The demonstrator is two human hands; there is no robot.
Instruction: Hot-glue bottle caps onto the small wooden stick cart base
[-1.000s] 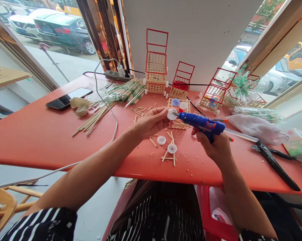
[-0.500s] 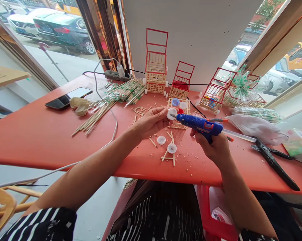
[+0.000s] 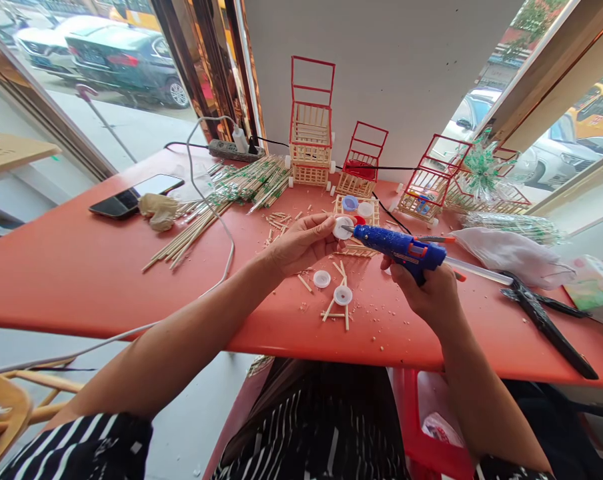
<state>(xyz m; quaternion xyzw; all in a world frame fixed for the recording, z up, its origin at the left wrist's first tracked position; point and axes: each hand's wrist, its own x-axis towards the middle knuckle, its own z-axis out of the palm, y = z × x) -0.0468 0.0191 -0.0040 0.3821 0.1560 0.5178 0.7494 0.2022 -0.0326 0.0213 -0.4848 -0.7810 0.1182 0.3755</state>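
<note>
Currently left hand (image 3: 301,245) pinches a small white round plastic cap (image 3: 342,228) above the red table (image 3: 81,273). Right hand (image 3: 429,293) is wrapped around a blue glue gun (image 3: 399,245), nozzle touching the cap. 2 similar caps (image 3: 331,287) lie below.

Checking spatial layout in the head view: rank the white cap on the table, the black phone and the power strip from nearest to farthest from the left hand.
1. white cap, just right of the left hand.
2. black phone, far left.
3. power strip, back edge; close to the phone's rank.
</note>
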